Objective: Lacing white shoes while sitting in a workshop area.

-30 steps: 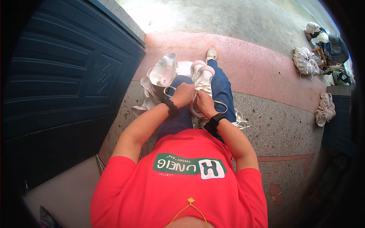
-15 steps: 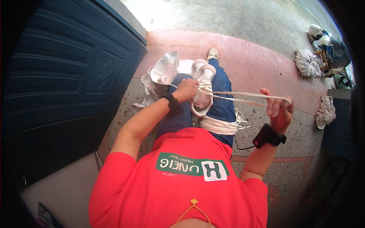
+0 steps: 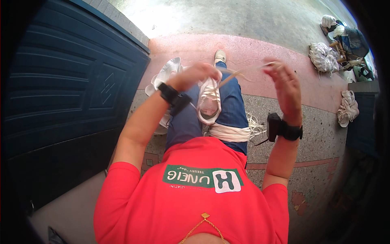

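A white shoe [image 3: 209, 106] lies across my thighs, its sole side turned away and its lacing partly threaded. Over its far end my left hand [image 3: 197, 76] is smeared by motion, so its fingers do not show clearly. A pale shoelace [image 3: 229, 78] rises from the shoe toward my right hand [image 3: 285, 83], raised off to the right. The right fingertips are pinched on this blurred lace. A bundle of white laces [image 3: 229, 133] is wrapped about my right thigh, with loose ends hanging beside it.
More white shoes [image 3: 166, 71] are piled beside my left leg. A dark blue panelled door [image 3: 77, 77] stands close on the left. Bunches of white shoes [image 3: 323, 58] lie at the far right, and another bunch [image 3: 347, 108] hangs near a dark cabinet.
Both hands have moved up and away from me, the right one also slightly left. The long lace loop stretched to my right hand is now shorter and blurred.
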### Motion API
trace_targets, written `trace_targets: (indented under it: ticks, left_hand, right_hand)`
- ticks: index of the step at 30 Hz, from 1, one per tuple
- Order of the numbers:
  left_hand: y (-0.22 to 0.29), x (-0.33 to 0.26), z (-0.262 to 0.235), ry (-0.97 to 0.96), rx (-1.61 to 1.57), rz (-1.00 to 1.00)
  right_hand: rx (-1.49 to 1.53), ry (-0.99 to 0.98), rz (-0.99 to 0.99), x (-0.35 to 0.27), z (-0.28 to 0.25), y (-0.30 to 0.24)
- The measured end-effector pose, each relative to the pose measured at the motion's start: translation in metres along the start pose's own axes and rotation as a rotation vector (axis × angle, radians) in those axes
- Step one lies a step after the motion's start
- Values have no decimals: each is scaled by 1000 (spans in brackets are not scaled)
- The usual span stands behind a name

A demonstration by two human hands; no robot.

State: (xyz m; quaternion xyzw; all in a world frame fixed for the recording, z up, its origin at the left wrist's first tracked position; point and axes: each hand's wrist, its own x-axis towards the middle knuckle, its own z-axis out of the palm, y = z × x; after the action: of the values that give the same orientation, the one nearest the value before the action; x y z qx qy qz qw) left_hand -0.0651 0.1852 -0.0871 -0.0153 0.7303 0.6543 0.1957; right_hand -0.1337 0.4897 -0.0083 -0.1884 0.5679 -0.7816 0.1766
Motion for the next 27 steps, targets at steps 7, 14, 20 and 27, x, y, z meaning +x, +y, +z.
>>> trace_targets:
  ticks: [7, 14, 20, 27]
  left_hand:
    - [-58, -33, -128, 793, -914, -231]
    - [-130, -51, -30, 502, 338, -171]
    - [-121, -56, 37, 267, 376, -278]
    - [-114, -61, 40, 324, 450, -335]
  right_hand:
    - [536, 183, 229, -37, -185, 156]
    - [-674, -222, 307, -81, -26, 218]
    - [-1335, -232, -37, -83, 8, 236]
    - [-1458, -282, -40, -72, 13, 233]
